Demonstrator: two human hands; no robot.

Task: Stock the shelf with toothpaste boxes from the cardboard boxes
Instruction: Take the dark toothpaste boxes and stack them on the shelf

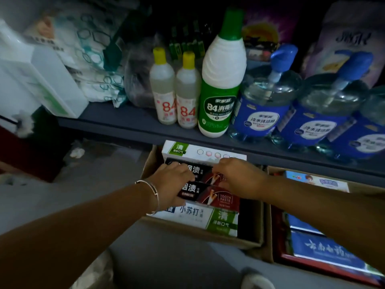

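An open cardboard box (200, 232) on the floor below the shelf holds toothpaste boxes. Two black-and-red toothpaste boxes (210, 192) lie on top of white-and-green ones (208, 219). Another white-and-green box (193, 150) lies at the far end. My left hand (173, 182) grips the left ends of the black boxes, fingers curled over them. My right hand (237, 178) grips their right part from above. A second cardboard box (268, 236) at the right holds blue and red toothpaste boxes (325, 253).
The dark shelf (129, 122) above carries two small yellow-capped bottles (175, 90), a tall green-and-white bottle (220, 84), blue pump bottles (264, 105), bags and packages at the left (87, 55). Grey floor lies in front of the cartons.
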